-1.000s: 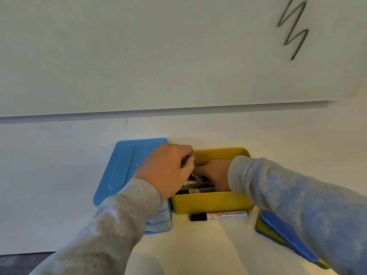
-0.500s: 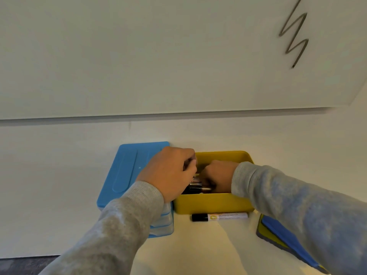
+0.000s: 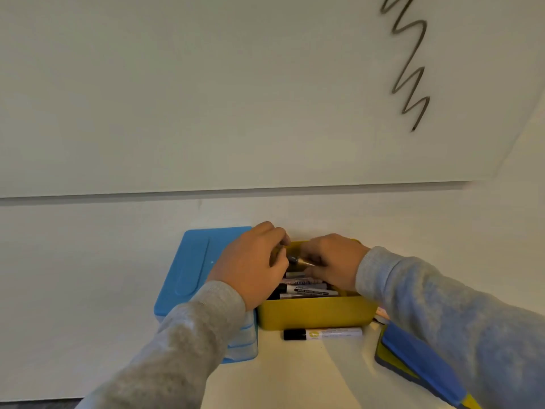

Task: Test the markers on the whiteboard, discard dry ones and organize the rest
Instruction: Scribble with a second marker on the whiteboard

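Your left hand (image 3: 250,267) and right hand (image 3: 330,261) meet just above the yellow box (image 3: 315,317), fingers (image 3: 281,242) of both curled tight around one dark marker (image 3: 296,260) held between them; it looks like you're gripping cap in one hand and barrel in the other, but the hands cover most of it so I can't tell which end is which. Only a short dark stretch with a paler tip shows in the gap, level, sideways. Risk from here: if the cap pops off with a jerk, your hand could knock the box or drop the marker back among the untested ones, and you'd lose track of it. An open tip could also smear ink on your sleeve or fingers. Below the hands the box holds several more markers (image 3: 309,289), lying flat, side by side, white labelled barrels with dark caps. One more marker (image 3: 323,333) lies alone on the table (image 3: 295,379), just in front of the box, black cap to the left. A blue lidded box (image 3: 194,267) touches the yellow one on its left; a blue and yellow eraser (image 3: 418,358) sits to the right, partly under your right sleeve. The whiteboard (image 3: 206,98) hangs above, with a dark zigzag test line (image 3: 410,63) at its upper right.
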A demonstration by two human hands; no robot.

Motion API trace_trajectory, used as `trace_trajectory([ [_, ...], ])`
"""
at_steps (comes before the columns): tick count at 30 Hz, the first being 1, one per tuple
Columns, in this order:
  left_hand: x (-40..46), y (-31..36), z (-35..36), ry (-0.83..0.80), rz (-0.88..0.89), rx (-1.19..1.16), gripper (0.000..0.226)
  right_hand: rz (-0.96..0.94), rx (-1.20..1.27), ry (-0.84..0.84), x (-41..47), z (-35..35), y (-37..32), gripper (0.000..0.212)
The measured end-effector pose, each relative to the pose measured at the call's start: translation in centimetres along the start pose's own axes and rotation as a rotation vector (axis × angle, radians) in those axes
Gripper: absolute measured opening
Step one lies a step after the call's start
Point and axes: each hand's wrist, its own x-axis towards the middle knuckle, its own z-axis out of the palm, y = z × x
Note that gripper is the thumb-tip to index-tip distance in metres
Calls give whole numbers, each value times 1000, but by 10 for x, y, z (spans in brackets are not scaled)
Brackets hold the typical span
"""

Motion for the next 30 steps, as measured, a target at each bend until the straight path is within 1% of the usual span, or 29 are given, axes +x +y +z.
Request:
trace_trajectory([
  [1,0,-1,1,6,16,14,16,-27,16,31,-4,-1,-1,10],
  [3,-1,-1,1,13,39,43,23,-58,54,75,-11,-6,-4,16],
  [5,0,-1,1,23,59,85,29,-76,54,101,-19,-15,-6,17],
  [8,-2,2,-1,10,89,157,30,-64,19,147,-32,-26,-7,19],
  [12,-2,12,-5,-12,134,227,33,-45,-76,144,-50,-45,-18,27],
  [15,-1,20,-12,-54,241,376,35,-17,-194,145,-60,-56,-25,26],
  [18,2,37,-27,-112,331,471,38,61,-352,157,-65,-70,-30,31],
  [20,8,51,-42,-131,362,519,41,109,-406,162,-68,-85,-32,31],
  [24,19,76,-76,-81,388,539,30,90,-461,235,-72,-124,-36,34],
  [26,24,86,-91,-56,380,541,31,66,-485,279,-71,-147,-39,34],
  [30,43,98,-128,73,380,551,31,44,-521,390,-67,-195,-51,34],
])
